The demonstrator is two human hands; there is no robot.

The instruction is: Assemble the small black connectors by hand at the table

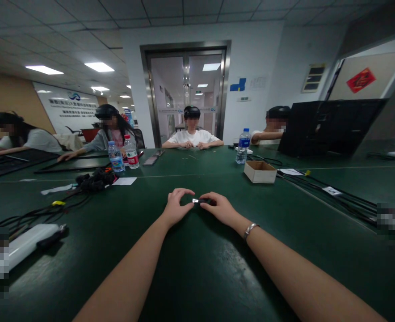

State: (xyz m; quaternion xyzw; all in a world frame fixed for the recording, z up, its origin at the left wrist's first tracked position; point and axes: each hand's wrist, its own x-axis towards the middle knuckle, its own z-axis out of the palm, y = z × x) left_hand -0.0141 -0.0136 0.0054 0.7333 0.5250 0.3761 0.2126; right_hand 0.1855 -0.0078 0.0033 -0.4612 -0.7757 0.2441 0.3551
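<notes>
A small object (196,201), silver at its left end and dark at its right, lies level just above the green table (197,250) in the middle of the view. My right hand (218,206) pinches its dark end between thumb and fingers. On the other side, my left hand (178,206) has its thumb and forefinger apart, with their tips beside the silver end; whether they touch it is too small to tell. A silver bracelet (251,230) is on my right wrist.
Ahead to the right are an open cardboard box (259,172) and a water bottle (243,146). Two bottles stand by a black cable bundle (95,180) on the left. More cables (334,194) run along the right. Several people sit around the table.
</notes>
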